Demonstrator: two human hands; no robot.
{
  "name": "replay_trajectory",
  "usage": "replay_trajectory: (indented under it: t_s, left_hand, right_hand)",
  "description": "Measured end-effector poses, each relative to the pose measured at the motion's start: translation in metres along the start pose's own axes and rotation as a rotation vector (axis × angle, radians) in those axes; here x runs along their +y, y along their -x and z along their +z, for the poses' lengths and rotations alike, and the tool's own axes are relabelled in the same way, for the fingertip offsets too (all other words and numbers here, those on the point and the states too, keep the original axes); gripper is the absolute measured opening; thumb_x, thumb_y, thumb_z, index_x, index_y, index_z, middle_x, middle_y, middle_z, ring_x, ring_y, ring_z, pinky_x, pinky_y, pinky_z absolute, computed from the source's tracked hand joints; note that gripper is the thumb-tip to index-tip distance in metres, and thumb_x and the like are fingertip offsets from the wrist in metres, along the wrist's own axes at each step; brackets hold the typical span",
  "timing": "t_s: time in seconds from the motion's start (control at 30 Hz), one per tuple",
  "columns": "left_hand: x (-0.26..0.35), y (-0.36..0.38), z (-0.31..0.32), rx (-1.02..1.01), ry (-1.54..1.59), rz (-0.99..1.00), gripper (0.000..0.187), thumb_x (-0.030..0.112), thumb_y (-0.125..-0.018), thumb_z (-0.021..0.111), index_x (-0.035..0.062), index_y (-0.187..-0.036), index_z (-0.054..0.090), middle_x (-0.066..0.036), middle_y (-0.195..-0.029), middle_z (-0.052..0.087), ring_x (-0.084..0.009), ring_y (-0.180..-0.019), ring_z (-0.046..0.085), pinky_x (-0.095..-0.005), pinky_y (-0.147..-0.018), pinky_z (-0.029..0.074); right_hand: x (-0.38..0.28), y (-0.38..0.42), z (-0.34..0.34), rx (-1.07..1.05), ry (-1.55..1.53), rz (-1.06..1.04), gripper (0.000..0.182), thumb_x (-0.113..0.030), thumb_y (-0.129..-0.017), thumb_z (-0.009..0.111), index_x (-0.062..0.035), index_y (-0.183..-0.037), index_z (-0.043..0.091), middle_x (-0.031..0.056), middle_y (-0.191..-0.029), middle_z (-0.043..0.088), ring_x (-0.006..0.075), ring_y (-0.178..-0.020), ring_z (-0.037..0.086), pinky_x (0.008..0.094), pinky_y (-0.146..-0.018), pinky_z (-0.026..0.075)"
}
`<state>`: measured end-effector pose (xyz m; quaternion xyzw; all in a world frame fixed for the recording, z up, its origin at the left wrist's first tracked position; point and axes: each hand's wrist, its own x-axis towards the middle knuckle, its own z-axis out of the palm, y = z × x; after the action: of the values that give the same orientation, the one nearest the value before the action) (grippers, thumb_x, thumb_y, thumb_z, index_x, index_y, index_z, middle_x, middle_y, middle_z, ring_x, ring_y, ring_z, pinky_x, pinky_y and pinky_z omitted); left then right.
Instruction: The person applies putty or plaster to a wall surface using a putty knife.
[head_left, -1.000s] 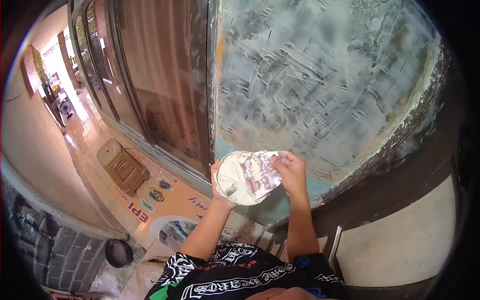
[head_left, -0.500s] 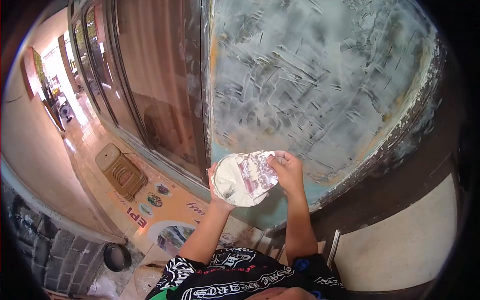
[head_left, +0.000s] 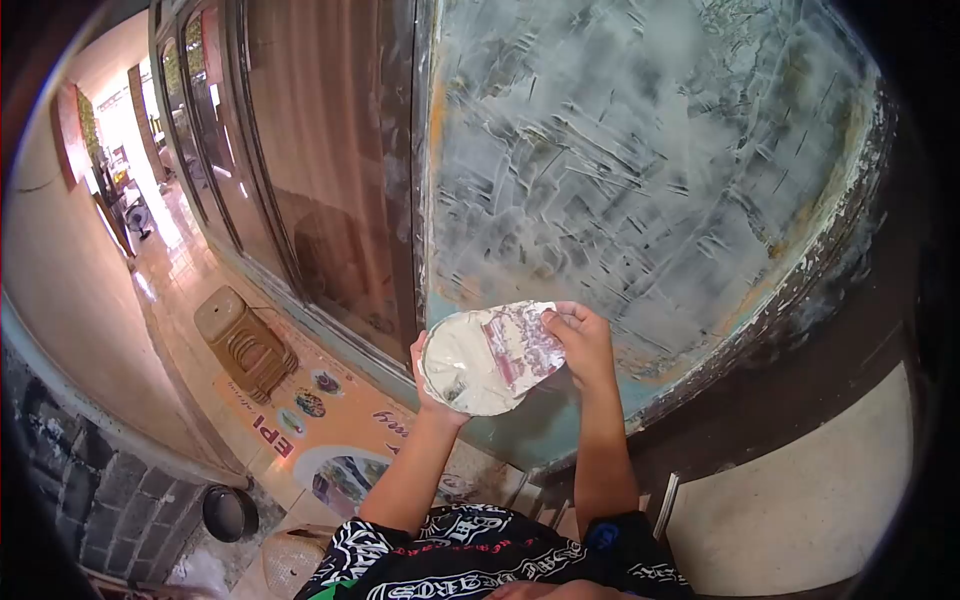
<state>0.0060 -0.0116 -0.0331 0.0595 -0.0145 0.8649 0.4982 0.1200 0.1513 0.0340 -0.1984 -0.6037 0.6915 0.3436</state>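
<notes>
My left hand point(head_left: 436, 404) is closed around the lower left edge of a shallow round container point(head_left: 458, 345) with white putty in it. Most of its fingers are hidden underneath. Pinched between thumb and fingers of my right hand point(head_left: 588, 345) is a flat, thin scraper point(head_left: 527, 348), pinkish and smeared with putty. The scraper lies over the right side of the container, its left edge against the putty. Behind both hands stands a wall point(head_left: 640, 160) patched with grey-white, streaky putty strokes.
Left of the wall is a sliding glass door point(head_left: 330, 150) in a dark frame. A brown plastic stool point(head_left: 245, 340) stands on an orange printed banner point(head_left: 350, 425) on the floor. Lower left are a black bowl point(head_left: 230, 514) and a grey block wall point(head_left: 110, 490).
The view has shifted slightly. Both hands still hold the container and scraper, with the scraper barely moved across the putty.
</notes>
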Motion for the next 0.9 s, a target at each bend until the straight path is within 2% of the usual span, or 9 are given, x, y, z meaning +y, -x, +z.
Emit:
replay_trajectory:
  t_s: [0.1, 0.13, 0.3, 0.4, 0.53, 0.7, 0.77, 0.83, 0.9]
  left_hand:
    - [-0.001, 0.003, 0.009, -0.132, -0.071, -0.060, 0.074, 0.063, -0.093, 0.042, 0.0086, -0.142, 0.051, -0.017, -0.145, 0.051, -0.0436, -0.128, 0.050, -0.0664, -0.105, 0.037]
    - [-0.001, 0.004, 0.016, -0.152, -0.100, -0.061, 0.073, 0.061, -0.093, 0.039, 0.0067, -0.140, 0.053, -0.016, -0.140, 0.055, -0.0372, -0.128, 0.053, -0.0524, -0.110, 0.040]
    - [0.001, 0.000, 0.010, -0.097, -0.064, 0.009, 0.073, 0.060, -0.094, 0.038, 0.0047, -0.139, 0.052, -0.016, -0.140, 0.056, -0.0373, -0.127, 0.053, -0.0520, -0.110, 0.040]
    - [0.003, 0.000, 0.013, -0.088, -0.109, -0.022, 0.073, 0.060, -0.094, 0.038, 0.0049, -0.139, 0.053, -0.016, -0.140, 0.056, -0.0370, -0.127, 0.054, -0.0514, -0.110, 0.040]
    - [0.004, 0.000, 0.018, -0.143, -0.086, -0.044, 0.077, 0.064, -0.092, 0.040, 0.0061, -0.142, 0.049, -0.017, -0.144, 0.051, -0.0410, -0.127, 0.052, -0.0586, -0.108, 0.039]
    - [0.007, 0.004, 0.024, -0.260, -0.027, -0.080, 0.079, 0.065, -0.091, 0.040, 0.0055, -0.143, 0.048, -0.018, -0.145, 0.050, -0.0426, -0.129, 0.050, -0.0620, -0.107, 0.039]
    - [0.009, 0.002, 0.017, -0.144, -0.077, -0.032, 0.079, 0.065, -0.091, 0.039, 0.0056, -0.143, 0.048, -0.019, -0.145, 0.050, -0.0431, -0.129, 0.050, -0.0643, -0.106, 0.039]
    - [0.012, 0.003, 0.015, -0.126, 0.003, -0.037, 0.079, 0.065, -0.092, 0.038, 0.0062, -0.143, 0.048, -0.019, -0.144, 0.051, -0.0426, -0.130, 0.049, -0.0643, -0.106, 0.038]
    - [0.014, 0.005, 0.017, -0.259, 0.007, -0.067, 0.078, 0.064, -0.092, 0.038, 0.0061, -0.143, 0.048, -0.019, -0.143, 0.051, -0.0423, -0.130, 0.049, -0.0636, -0.106, 0.038]
  right_hand:
    - [0.003, -0.002, 0.003, -0.073, 0.146, 0.002, 0.019, -0.003, -0.090, 0.069, 0.0068, -0.105, 0.063, 0.0081, -0.084, 0.072, 0.0091, -0.072, 0.065, 0.0221, -0.063, 0.051]
    - [-0.002, 0.000, 0.005, -0.080, 0.130, 0.017, 0.019, -0.003, -0.091, 0.068, 0.0070, -0.106, 0.063, 0.0087, -0.085, 0.072, 0.0093, -0.072, 0.066, 0.0223, -0.064, 0.051]
    - [-0.002, -0.008, 0.006, -0.042, 0.033, 0.035, 0.019, -0.003, -0.091, 0.068, 0.0071, -0.106, 0.063, 0.0090, -0.085, 0.072, 0.0087, -0.073, 0.065, 0.0219, -0.064, 0.050]
    - [0.000, -0.014, 0.005, -0.128, 0.123, 0.007, 0.019, -0.002, -0.090, 0.068, 0.0071, -0.106, 0.063, 0.0101, -0.087, 0.072, 0.0099, -0.072, 0.066, 0.0230, -0.064, 0.052]
    - [-0.008, -0.017, 0.011, -0.127, 0.119, 0.026, 0.017, -0.002, -0.090, 0.068, 0.0064, -0.104, 0.064, 0.0111, -0.088, 0.073, 0.0105, -0.074, 0.067, 0.0230, -0.066, 0.053]
    - [-0.009, -0.022, 0.015, -0.148, 0.161, 0.025, 0.020, -0.003, -0.089, 0.069, 0.0078, -0.104, 0.064, 0.0116, -0.086, 0.072, 0.0116, -0.071, 0.067, 0.0250, -0.063, 0.052]
    - [-0.006, -0.024, 0.016, -0.159, 0.074, 0.040, 0.020, -0.003, -0.089, 0.069, 0.0080, -0.104, 0.064, 0.0112, -0.086, 0.072, 0.0111, -0.070, 0.066, 0.0250, -0.062, 0.052]
    - [-0.002, -0.023, 0.018, -0.148, 0.133, 0.060, 0.019, -0.003, -0.090, 0.069, 0.0079, -0.104, 0.064, 0.0109, -0.086, 0.073, 0.0110, -0.069, 0.066, 0.0251, -0.061, 0.052]
    - [-0.004, -0.022, 0.019, -0.145, 0.157, 0.044, 0.018, -0.003, -0.090, 0.068, 0.0076, -0.104, 0.064, 0.0107, -0.087, 0.073, 0.0109, -0.069, 0.066, 0.0244, -0.061, 0.052]
